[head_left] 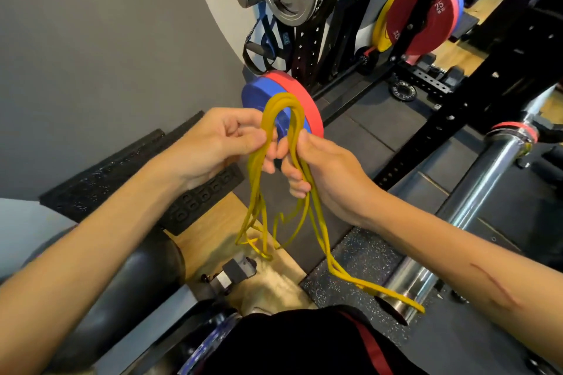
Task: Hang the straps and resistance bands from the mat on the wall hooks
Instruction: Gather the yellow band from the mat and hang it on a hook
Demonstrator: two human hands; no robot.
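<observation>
Grey wall [91, 39] rises on my left, rubber flooring [359, 143] beyond. My left hand [213, 146] pinches one side of the yellow resistance bands [285, 106], bunched in a loop at chest height; my right hand [323, 173] curls round the other side. Their tails dangle unevenly, one trailing across the chrome barbell sleeve [475, 192]. I reckon a loose strand could slip from my pinch or snag there as I lift toward the hooks.

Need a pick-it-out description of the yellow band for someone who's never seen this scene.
Start at the blue-and-red bumper plate leaning by the grey wall, mid-frame. Directly in front of it, the left hand and right hand hold up a looped bundle, the yellow resistance band. It is the only yellow, thin cord here; the bands hanging behind are blue and black.
</observation>
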